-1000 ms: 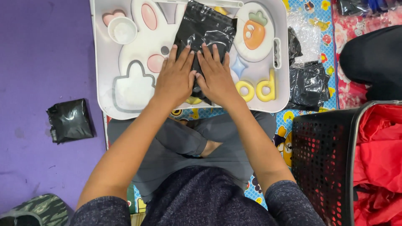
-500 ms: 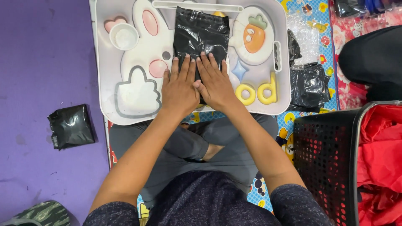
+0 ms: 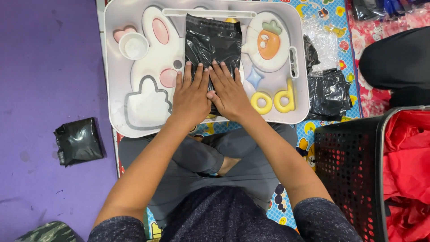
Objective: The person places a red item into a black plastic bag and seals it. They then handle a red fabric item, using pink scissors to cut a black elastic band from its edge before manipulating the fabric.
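Observation:
A black plastic mailer bag (image 3: 213,42) lies flat along the middle of a white lap tray (image 3: 116,96) decorated with a rabbit, a carrot and yellow letters. My left hand (image 3: 191,96) and my right hand (image 3: 229,92) rest side by side, palms down, fingers spread, pressing on the near end of the bag. The near part of the bag is hidden under my hands.
A sealed black packet (image 3: 78,141) lies on the purple mat at the left. More black bags (image 3: 329,92) and clear plastic lie right of the tray. A black perforated basket (image 3: 349,170) holding red cloth (image 3: 407,170) stands at the right. My crossed legs are under the tray.
Both hands have slid toward me along the bag, uncovering more of its far part. The view has shifted slightly.

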